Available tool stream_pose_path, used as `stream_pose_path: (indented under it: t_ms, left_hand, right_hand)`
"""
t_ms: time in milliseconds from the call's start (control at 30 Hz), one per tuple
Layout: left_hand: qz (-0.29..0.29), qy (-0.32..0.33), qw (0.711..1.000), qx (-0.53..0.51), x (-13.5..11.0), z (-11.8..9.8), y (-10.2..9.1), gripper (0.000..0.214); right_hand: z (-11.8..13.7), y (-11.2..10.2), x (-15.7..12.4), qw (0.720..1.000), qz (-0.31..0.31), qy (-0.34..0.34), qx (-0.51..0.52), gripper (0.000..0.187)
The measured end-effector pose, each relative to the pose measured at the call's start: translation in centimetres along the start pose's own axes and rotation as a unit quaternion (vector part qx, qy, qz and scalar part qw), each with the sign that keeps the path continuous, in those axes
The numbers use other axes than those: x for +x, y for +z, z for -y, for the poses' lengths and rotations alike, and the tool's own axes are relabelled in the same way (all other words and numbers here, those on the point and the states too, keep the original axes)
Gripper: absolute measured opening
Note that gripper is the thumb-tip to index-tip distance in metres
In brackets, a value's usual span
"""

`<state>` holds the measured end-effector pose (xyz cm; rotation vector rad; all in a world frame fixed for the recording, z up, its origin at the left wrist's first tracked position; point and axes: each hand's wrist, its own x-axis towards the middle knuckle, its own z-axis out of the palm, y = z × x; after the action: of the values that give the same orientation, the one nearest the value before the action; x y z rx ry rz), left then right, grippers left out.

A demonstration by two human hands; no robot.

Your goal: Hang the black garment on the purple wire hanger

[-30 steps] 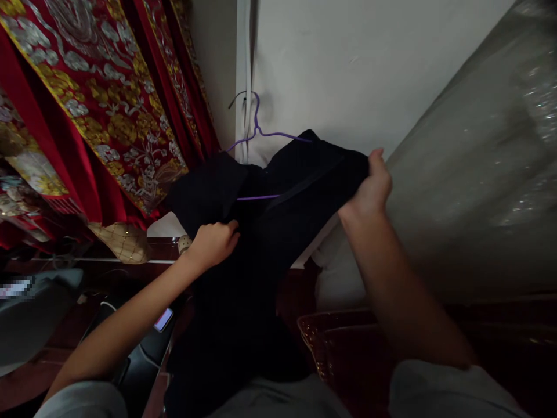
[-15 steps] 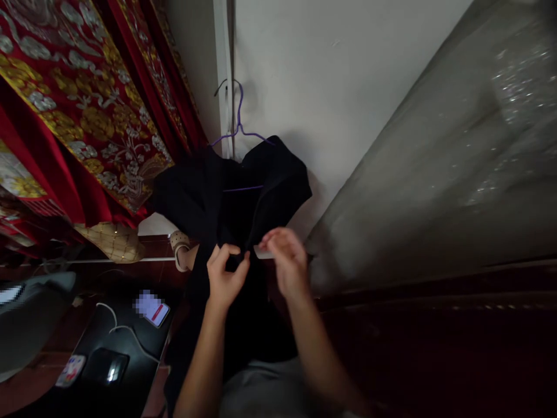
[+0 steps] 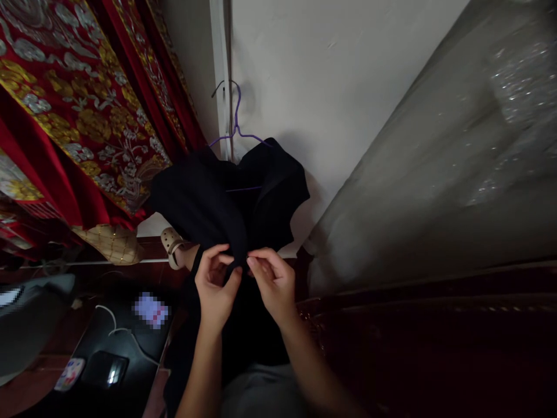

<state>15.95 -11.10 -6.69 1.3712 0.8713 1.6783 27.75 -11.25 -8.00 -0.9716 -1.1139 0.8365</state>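
A black short-sleeved shirt (image 3: 195,200) hangs by its shoulders from a purple wire hanger (image 3: 237,119), its front open at the neck. My left hand (image 3: 215,281) grips the left front edge of the shirt between thumb and fingers. Close beside it, my right hand (image 3: 274,284) pinches at the other front edge, thumb and forefinger almost touching the dark cloth. Any button or small part between those fingertips is too dark to make out. Both hands meet at chest height of the shirt.
Red curtain-like cloth with gold and silver embroidery (image 3: 91,110) hangs at the left. Below are a foot in a beige clog (image 3: 173,247) and a black table (image 3: 93,328) with a phone (image 3: 151,309) and a white cable (image 3: 138,343). Plastic-covered grey material (image 3: 418,174) leans at right.
My right hand has come left to the shirt's front and now pinches there; a pale thing by its fingers no longer shows. My left hand has drawn its cloth edge across the opening.
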Motion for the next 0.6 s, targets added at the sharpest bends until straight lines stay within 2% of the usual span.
stream_pose_path:
  t_ms: [167, 333, 400, 500, 600]
  left_hand:
    - [0.014, -0.058, 0.997, 0.038, 0.0, 0.0, 0.0, 0.035]
    - [0.027, -0.077, 0.995, 0.062, -0.3, -1.0, -0.6, 0.033]
    - [0.032, -0.075, 0.995, 0.060, -0.5, -1.5, -0.8, 0.027]
    - [0.056, -0.075, 0.994, 0.061, -0.5, -1.9, -1.2, 0.021]
    - [0.097, -0.087, 0.988, 0.080, -0.3, -1.9, -1.5, 0.019]
  right_hand:
    - [-1.1, -0.3, 0.5, 0.998, -0.002, -0.034, -0.056, 0.016]
    - [-2.3, -0.2, 0.3, 0.993, 0.026, -0.064, -0.098, 0.014]
    - [-2.4, 0.2, 0.7, 0.991, 0.020, -0.079, -0.103, 0.013]
    - [-2.0, 0.9, 3.2, 0.987, 0.007, -0.111, -0.114, 0.014]
    - [-1.0, 1.3, 8.4, 0.976, 0.007, -0.164, -0.141, 0.016]
